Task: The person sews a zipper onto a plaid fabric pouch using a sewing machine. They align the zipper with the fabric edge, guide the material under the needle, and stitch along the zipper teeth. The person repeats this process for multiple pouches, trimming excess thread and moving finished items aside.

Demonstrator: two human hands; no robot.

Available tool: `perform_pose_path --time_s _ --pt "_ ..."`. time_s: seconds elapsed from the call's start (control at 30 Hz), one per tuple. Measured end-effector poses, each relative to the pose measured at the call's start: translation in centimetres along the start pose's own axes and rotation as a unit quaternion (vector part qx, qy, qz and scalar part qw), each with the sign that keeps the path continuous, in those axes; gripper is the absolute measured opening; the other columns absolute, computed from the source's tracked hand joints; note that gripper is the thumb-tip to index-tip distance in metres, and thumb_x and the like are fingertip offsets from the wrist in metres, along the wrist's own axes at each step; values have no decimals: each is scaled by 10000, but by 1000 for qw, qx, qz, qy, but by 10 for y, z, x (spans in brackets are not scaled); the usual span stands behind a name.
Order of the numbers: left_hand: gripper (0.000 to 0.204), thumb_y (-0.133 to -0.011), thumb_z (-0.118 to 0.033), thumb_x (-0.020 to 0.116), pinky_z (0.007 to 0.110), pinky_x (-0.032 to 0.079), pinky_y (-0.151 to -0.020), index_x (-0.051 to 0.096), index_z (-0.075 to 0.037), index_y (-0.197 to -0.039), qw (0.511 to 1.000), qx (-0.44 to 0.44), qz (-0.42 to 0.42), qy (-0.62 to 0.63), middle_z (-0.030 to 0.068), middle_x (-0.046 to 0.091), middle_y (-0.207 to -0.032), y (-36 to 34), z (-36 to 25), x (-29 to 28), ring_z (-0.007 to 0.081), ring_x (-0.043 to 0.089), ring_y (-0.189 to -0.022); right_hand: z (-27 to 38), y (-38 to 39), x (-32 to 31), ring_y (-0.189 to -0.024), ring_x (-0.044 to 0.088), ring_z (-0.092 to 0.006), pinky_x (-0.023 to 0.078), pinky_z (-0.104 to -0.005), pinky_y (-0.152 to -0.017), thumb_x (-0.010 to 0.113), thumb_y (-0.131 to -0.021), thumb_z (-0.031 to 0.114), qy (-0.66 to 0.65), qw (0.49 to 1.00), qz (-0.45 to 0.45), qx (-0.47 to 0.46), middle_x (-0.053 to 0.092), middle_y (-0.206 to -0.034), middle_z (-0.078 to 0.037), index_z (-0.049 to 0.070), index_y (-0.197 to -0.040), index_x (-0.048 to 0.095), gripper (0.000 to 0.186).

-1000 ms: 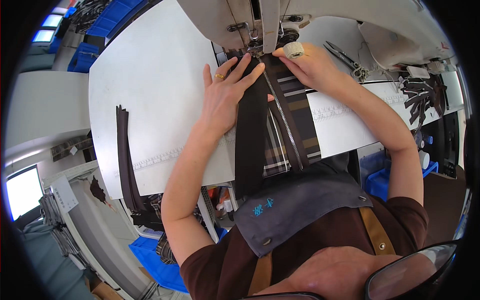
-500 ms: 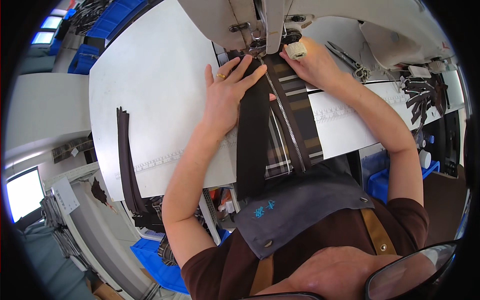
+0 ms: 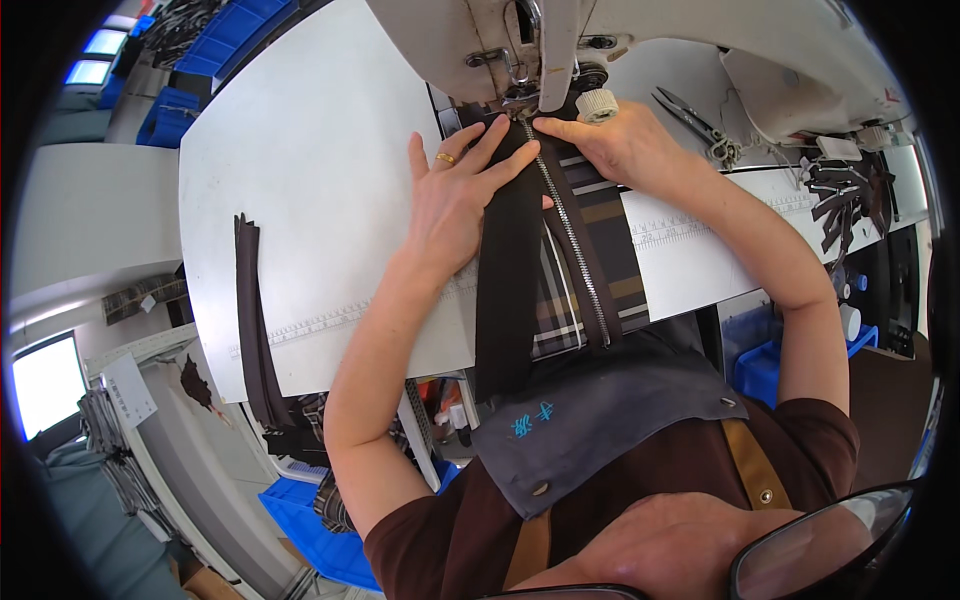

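At the sewing machine (image 3: 550, 60), a metal zipper (image 3: 573, 235) on dark brown tape runs from the presser foot toward me over plaid fabric (image 3: 562, 290). A long dark fabric strip (image 3: 507, 290) lies along its left side. My left hand (image 3: 450, 200) has its fingers spread on top of this strip, while its thumb tip shows from beneath the strip's right edge. With its index finger stretched out, my right hand (image 3: 630, 150) touches the zipper's right side just in front of the presser foot. Its other fingers are bent and partly hidden.
Dark zipper tapes (image 3: 258, 320) hang over the front left edge of the white table (image 3: 310, 180). Scissors (image 3: 690, 118) lie right of the machine, near a bunch of dark strips (image 3: 845, 190). Blue bins (image 3: 315, 530) stand below the table.
My right hand has shifted from beside the machine's white knob to the left, and its index finger now reaches the zipper. My left hand stays on the dark strip, almost unmoved.
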State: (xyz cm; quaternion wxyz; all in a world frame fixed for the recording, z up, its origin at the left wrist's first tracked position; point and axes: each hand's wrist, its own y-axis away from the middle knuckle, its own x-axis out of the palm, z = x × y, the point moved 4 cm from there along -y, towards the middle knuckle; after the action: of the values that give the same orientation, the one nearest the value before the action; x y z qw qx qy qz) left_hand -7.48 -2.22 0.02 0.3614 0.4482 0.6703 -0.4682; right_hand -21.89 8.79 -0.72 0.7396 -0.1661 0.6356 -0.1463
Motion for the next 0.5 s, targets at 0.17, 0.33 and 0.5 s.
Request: perform_pose_path --time_s 0.17,0.33,0.5 --pt "487 -741 -460 666 610 130 -1049 617 -256 -1181 1000 -3 0 7 106 518 -1306 1 1 0 318 440 -1212 2 -1 0 -648 603 -241 478 -361 -604 580 -760 104 4 1000 0 6 590 -665 -51 145 -1100 631 347" --pt "471 -746 -441 669 609 133 -1049 622 -251 -1175 1000 -4 -10 15 107 511 -1314 -1 1 1 318 433 -1219 -4 0 5 -634 592 -251 473 -369 -594 584 -743 81 -14 999 -30 -2 583 -665 -51 155 -1136 614 401" --pt "505 -675 -354 747 587 135 -1066 641 -257 -1160 1000 -24 -7 12 75 509 -1328 -2 1 0 290 440 -1225 -1 0 2 -626 584 -251 473 -363 -589 591 -727 62 2 1000 -15 -4 577 -681 -53 187 -1235 552 525"
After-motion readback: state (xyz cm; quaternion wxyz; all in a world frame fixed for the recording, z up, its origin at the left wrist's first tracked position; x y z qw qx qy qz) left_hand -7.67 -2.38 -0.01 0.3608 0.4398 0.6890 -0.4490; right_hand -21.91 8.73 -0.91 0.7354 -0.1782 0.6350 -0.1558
